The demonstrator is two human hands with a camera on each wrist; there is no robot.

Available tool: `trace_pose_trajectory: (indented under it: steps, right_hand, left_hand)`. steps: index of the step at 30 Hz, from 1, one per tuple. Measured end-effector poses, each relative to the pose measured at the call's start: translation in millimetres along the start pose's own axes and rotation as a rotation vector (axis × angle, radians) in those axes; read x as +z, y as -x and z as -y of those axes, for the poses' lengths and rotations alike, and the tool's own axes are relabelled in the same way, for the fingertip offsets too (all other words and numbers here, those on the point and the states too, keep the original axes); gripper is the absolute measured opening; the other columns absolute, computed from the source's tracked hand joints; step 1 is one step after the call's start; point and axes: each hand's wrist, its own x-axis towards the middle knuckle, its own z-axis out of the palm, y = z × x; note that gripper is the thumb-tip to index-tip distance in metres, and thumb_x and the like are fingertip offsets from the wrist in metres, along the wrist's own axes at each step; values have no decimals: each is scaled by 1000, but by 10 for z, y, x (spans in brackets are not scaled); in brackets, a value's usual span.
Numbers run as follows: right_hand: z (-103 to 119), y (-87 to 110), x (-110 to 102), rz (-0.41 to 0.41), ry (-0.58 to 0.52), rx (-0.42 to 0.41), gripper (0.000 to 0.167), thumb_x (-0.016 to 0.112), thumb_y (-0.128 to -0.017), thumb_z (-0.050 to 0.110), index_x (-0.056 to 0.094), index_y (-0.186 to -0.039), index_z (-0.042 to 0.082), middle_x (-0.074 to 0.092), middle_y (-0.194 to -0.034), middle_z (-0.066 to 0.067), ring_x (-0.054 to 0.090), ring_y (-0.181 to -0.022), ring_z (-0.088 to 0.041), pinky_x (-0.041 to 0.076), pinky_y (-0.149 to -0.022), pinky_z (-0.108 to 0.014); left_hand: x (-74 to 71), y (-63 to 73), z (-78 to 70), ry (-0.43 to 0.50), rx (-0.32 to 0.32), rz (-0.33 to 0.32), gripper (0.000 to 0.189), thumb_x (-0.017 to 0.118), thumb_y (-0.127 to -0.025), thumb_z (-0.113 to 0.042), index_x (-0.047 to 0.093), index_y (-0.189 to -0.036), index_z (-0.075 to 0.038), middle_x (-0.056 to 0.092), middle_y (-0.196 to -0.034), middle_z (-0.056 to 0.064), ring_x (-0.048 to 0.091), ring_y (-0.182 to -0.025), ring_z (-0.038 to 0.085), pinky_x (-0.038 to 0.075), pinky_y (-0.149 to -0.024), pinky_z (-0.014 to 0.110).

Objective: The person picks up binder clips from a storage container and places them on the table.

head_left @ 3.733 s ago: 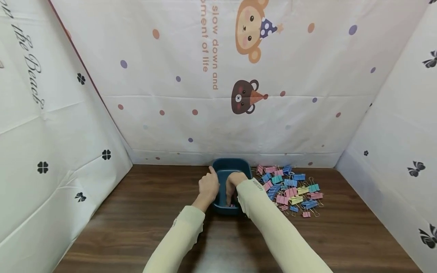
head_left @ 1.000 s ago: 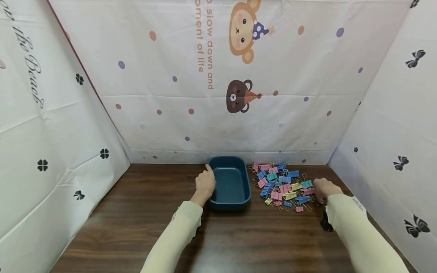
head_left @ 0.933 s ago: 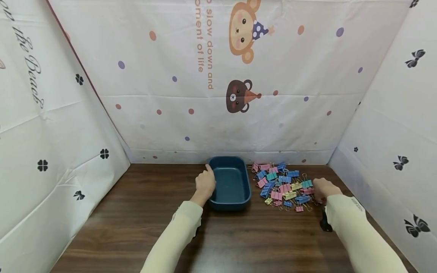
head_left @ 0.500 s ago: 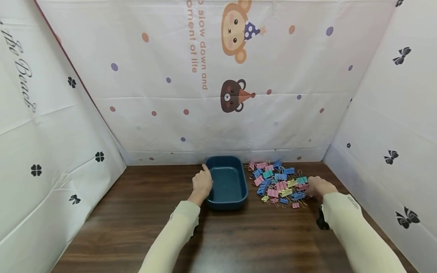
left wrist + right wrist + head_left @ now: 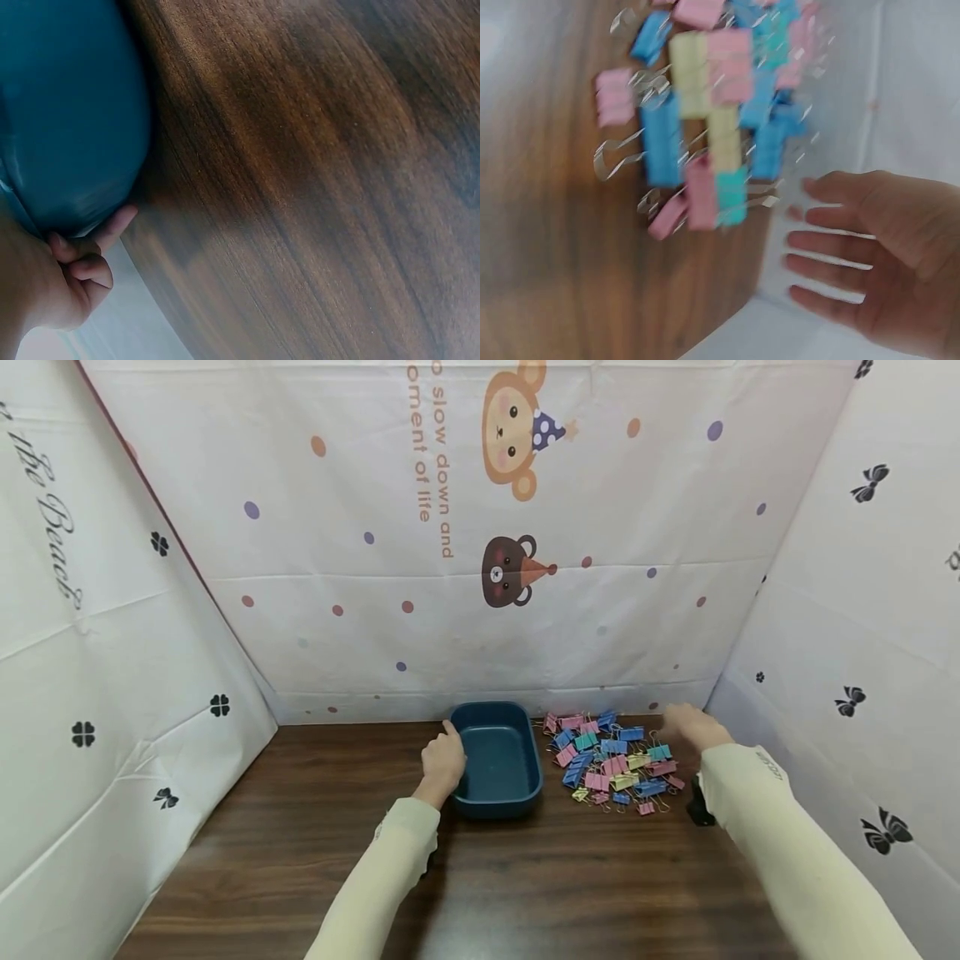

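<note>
A dark blue rectangular container point(image 5: 498, 764) sits at the back middle of the table, its bare floor showing. My left hand point(image 5: 444, 760) grips its left wall, one finger stretched along the rim in the head view. In the left wrist view, some fingers of the left hand point(image 5: 64, 281) are bent against the container's outside point(image 5: 71, 112). Right of the container lies a pile of binder clips point(image 5: 613, 765) in pink, blue, yellow and teal. My right hand point(image 5: 693, 727) is just beyond the pile's back right edge. Its straight, spread fingers point(image 5: 829, 244) hold nothing in the right wrist view.
The brown wood-grain table point(image 5: 360, 877) is enclosed by white printed sheets, a back one point(image 5: 360, 643) and one on each side. The right-hand sheet point(image 5: 810, 760) stands close to my right hand. A small pink clip point(image 5: 675, 782) lies at the pile's right edge.
My right hand has gone from inside the container to the pile's right side, then backward off the clips. A small pink clip shows where it was. The left hand stays on the container.
</note>
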Motion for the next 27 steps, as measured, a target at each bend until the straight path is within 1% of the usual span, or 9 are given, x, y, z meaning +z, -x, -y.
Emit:
trace_pose_trajectory:
  steps: [4,7,9,11,14,16,18,22,27]
  right_hand:
    - [334,-202,-6,-104,28,-85,42,57,-100,19,60,-127,-13,61,-128,-35,67,-99,-44,57,-83,-54]
    - [635,-299,20,-147,62,-133,51,56,-102,21,51,-142,-10,55,-141,-34,59,-123,-50,51,-99,-61]
    - [814,-340,45,-159,69,-171,51,56,-103,19,49,-145,-8,53,-144,-33,59,-125,-49,51,-100,-60]
    - [998,-365,71,-169,69,-208,53,56,-103,21,46,-149,-6,52,-146,-31,63,-119,-45,52,-98,-58]
    - [1257,-388,96,-198,73,-283,55,56,-103,22,45,-150,-4,53,-147,-30,63,-119,-43,52,-99,-57]
    - [1408,-399,110,-218,84,-333,55,57,-103,22,45,-150,-4,54,-146,-29,63,-122,-43,51,-101,-57]
    - [1515,-396,110,-234,119,-372,54,59,-102,20,47,-149,-4,54,-146,-27,57,-130,-43,48,-107,-57]
    - [1652,-398,110,-201,212,-403,58,63,-101,21,45,-151,-3,47,-154,-26,48,-141,-42,41,-115,-55]
    - [1720,-400,121,-124,281,-429,70,63,-102,29,34,-157,-2,30,-164,-27,28,-153,-43,25,-125,-55]
  left_hand:
    - [13,-22,19,-7,-2,8,82,71,-97,-32,30,-158,4,74,-107,18,70,-68,25,60,-64,37]
    - [12,-30,13,-20,0,15,83,71,-97,-33,29,-158,4,74,-101,17,68,-64,24,59,-61,37]
    - [14,-23,-5,-22,2,22,83,71,-97,-34,29,-158,4,73,-94,16,66,-61,24,58,-59,37]
    - [7,-18,-12,-28,3,34,83,70,-97,-34,28,-159,3,73,-89,15,65,-60,24,57,-58,37]
    - [1,-19,-5,-40,-3,38,83,69,-98,-35,27,-159,2,71,-83,14,63,-57,22,55,-57,36]
    - [-7,-13,1,-36,-13,26,82,70,-98,-34,29,-159,2,69,-79,13,62,-56,22,55,-57,36]
    - [-4,-13,-26,-10,-15,18,81,70,-98,-33,29,-159,2,68,-77,12,61,-56,22,56,-59,37]
    - [11,0,-99,53,-10,25,81,69,-98,-31,28,-159,3,70,-79,14,64,-60,24,58,-63,39]
    - [15,14,-186,100,-21,2,77,70,-98,-26,31,-158,2,70,-80,16,65,-63,25,59,-66,41]
